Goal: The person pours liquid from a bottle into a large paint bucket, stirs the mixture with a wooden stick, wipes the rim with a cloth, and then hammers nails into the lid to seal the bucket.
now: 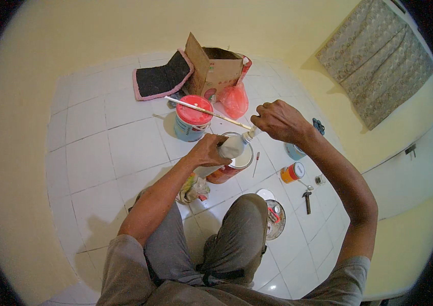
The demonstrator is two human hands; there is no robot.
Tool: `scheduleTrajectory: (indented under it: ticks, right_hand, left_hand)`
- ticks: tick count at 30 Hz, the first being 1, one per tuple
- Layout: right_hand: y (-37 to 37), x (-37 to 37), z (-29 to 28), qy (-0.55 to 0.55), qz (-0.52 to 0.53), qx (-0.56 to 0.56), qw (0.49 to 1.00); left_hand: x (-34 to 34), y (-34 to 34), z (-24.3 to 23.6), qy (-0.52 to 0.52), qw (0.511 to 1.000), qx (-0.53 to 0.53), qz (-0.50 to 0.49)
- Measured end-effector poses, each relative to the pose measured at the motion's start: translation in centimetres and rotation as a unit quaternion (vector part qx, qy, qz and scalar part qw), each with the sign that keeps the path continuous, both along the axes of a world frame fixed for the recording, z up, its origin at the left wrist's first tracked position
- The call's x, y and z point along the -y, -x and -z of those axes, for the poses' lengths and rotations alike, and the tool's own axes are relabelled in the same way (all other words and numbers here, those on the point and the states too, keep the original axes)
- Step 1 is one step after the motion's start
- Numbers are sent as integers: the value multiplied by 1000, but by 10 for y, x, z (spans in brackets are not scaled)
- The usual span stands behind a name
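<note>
My left hand is wrapped round a translucent plastic bottle with white contents, tilted over an open paint can. My right hand is closed on a small pale thing at the bottle's neck; whether it is a cap or cloth I cannot make out. A long white stick lies across the pink lid of a blue bucket, just behind my hands. A crumpled bag sits beside the open can, under my left arm.
A cardboard box, pink bag and dark mat stand at the back. Right are an orange can, blue bucket, hammer, screwdriver, small jar and metal lid. My legs are below.
</note>
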State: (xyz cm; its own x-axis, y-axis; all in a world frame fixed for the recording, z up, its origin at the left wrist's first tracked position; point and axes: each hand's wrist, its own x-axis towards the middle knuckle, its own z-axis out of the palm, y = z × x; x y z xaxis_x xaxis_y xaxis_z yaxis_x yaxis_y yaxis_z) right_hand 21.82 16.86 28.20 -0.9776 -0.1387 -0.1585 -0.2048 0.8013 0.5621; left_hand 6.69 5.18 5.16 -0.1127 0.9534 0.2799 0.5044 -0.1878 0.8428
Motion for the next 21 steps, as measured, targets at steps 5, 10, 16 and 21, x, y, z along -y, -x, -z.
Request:
scheduleTrajectory:
  ticks: [5,10,16,21]
  right_hand:
    - [-2,-6,0,22,-20,-9,1000]
    - [-2,-4,3,20,2,-4,1000]
    - [-14,-14,17,52,29,-25,998]
    - [-25,-36,31,119,25,-78,990]
  left_hand:
    - [-4,0,4,-1,1000,-1,1]
    - [-1,0,4,-9,1000,5,-2]
    - [2,-1,0,9,1000,22,12]
    - [-1,4,15,-1,999,-36,-8]
